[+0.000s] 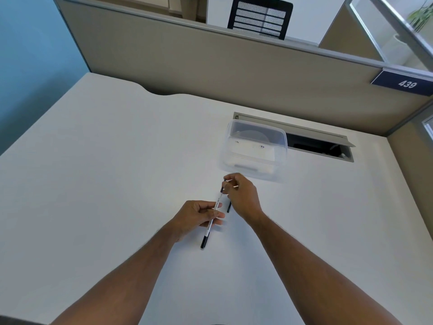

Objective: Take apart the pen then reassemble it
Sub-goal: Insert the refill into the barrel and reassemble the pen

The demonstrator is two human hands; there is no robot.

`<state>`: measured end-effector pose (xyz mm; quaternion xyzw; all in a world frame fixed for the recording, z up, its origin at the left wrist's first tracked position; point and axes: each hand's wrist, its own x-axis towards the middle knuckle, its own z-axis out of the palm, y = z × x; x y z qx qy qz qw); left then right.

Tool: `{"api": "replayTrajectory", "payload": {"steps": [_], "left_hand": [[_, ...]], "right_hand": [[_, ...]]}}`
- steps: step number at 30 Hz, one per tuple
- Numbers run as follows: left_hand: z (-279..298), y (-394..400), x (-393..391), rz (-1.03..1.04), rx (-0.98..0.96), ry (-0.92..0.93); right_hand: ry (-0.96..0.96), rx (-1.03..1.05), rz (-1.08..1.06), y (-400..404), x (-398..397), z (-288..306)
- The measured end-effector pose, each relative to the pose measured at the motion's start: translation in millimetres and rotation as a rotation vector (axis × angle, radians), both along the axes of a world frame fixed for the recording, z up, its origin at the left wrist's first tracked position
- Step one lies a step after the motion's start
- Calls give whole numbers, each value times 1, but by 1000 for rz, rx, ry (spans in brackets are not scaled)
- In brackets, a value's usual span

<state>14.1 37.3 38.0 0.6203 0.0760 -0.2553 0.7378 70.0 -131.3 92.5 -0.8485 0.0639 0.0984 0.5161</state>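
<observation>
- Head view gives me a white desk [93, 160] against a beige partition [210, 66], with a clear plastic container [255, 151] by a cable hatch [323, 141]
- white pen [212, 219], black-ended, tilted above the desk
- left hand [196, 218] clamped on its barrel
- right hand [241, 195] pinched at its upper tip
- black piece [229, 207] below; I cannot tell what

A white desk [98, 146] fills a cubicle walled by a beige partition [210, 66] bearing a dark blue sign [404, 83] reading 439. A blue wall [30, 48] stands left; a black mesh chair [260, 18] shows beyond, in bright even light
</observation>
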Motion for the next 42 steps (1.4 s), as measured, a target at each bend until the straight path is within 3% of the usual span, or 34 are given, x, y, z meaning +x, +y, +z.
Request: {"api": "replayTrajectory", "payload": {"steps": [4, 9, 18, 22, 27, 31, 42], "left_hand": [[0, 0, 0, 8, -5, 2], [-2, 0, 0, 17, -6, 13], [4, -5, 0, 44, 6, 39], [8, -10, 1, 48, 25, 47], [18, -27, 2, 31, 38, 20], [37, -48, 5, 19, 31, -53], [73, -60, 10, 13, -5, -165]], "right_hand": [[-99, -314, 143, -13, -7, -14], [-227, -623, 485, -35, -20, -30], [-282, -771, 462, -48, -36, -39], [-184, -666, 339, -51, -34, -31], [-66, -330, 41, -57, -19, 1], [-91, -169, -39, -61, -6, 33], [-200, -288, 131, -85, -7, 79]]}}
